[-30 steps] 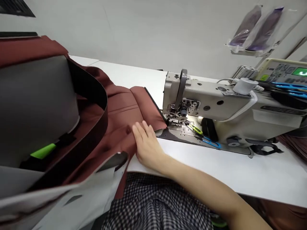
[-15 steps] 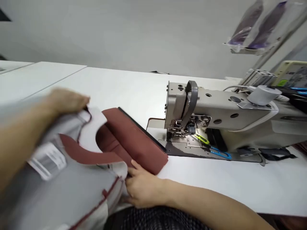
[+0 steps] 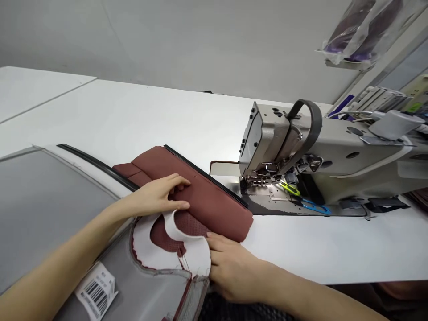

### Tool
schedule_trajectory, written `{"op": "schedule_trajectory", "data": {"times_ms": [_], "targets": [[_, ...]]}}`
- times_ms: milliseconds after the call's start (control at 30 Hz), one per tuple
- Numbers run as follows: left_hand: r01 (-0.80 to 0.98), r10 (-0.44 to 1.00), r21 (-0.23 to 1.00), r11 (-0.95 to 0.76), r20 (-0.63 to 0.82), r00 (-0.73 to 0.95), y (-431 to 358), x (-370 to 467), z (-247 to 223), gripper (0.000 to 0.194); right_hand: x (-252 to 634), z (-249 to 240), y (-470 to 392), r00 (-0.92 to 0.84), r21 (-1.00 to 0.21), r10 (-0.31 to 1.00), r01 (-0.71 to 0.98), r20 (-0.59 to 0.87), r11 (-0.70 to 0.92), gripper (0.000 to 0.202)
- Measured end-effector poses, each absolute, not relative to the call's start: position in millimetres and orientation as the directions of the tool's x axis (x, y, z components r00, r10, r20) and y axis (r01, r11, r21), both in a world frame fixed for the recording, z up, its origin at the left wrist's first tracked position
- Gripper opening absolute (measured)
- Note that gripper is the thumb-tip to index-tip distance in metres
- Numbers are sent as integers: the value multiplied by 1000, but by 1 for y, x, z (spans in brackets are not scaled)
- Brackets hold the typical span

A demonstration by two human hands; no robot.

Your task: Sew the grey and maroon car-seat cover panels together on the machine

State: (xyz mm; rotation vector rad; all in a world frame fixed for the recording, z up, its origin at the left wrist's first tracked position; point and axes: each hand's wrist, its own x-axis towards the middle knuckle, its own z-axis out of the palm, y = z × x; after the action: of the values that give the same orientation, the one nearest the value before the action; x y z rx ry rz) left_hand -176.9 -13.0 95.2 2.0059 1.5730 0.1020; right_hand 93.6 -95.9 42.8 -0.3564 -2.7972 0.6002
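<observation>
A sewn cover has a grey backing, a white curved edge and a barcode label. Its reddish-brown panel, edged by a black strip, lies on the white table left of the sewing machine. My left hand rests over this panel, thumb and fingers apart, with nothing seen between them. At the right end of the white curved edge, my right hand has its fingers closed on the cover; the fingertips are partly hidden beneath it.
The sewing machine stands at the right, with yellow snips and blue snips on its bed. A thread cone sits on top. Plastic-wrapped items hang at upper right. The white table meets a grey wall.
My left hand has come down and right from the raised cover onto the brown panel, letting go. The grey part now lies spread out at the left. The view has shifted.
</observation>
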Motion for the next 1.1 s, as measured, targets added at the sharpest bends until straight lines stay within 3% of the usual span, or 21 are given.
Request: {"op": "schedule_trajectory", "data": {"times_ms": [133,233,300,367,433,500,567,633,700,800,900,1100], "targets": [[622,797,783,-25,-360,485,-7,-199,103,70,113,50,-110,-826,-601,488,243,283,761,36],[604,684,795,-56,-410,603,-10,-208,112,53,116,61,-108,-678,-766,665,234,313,599,37],[632,666,767,-111,-414,620,-14,-198,118,38,106,71,-100,-578,-835,782,293,233,466,29],[601,719,787,-138,-338,607,-17,-182,122,28,87,83,-89,-571,-819,809,394,138,417,49],[565,767,806,-174,-250,591,-19,-168,124,27,63,92,-75,-608,-713,789,515,88,476,76],[561,795,808,-181,-216,567,-18,-165,124,28,42,96,-61,-597,-573,801,641,45,511,70],[579,804,802,-147,-244,542,-14,-173,120,33,31,95,-50,-596,-509,803,697,-21,504,41],[612,795,783,-111,-300,528,-10,-186,116,45,32,91,-45,-612,-573,789,669,-62,474,15],[643,765,758,-112,-347,542,-7,-193,113,53,43,87,-46,-582,-738,809,581,-81,344,23],[552,789,830,-78,-287,544,-8,-184,111,32,64,84,-58,-485,-924,852,382,-196,5,30],[423,853,906,-16,-209,478,-14,-162,113,32,76,79,-73,-464,-950,837,243,-290,-195,27],[369,871,913,173,-317,376,-27,-138,116,53,73,68,-86,-378,-934,862,17,-337,-357,27]]}}
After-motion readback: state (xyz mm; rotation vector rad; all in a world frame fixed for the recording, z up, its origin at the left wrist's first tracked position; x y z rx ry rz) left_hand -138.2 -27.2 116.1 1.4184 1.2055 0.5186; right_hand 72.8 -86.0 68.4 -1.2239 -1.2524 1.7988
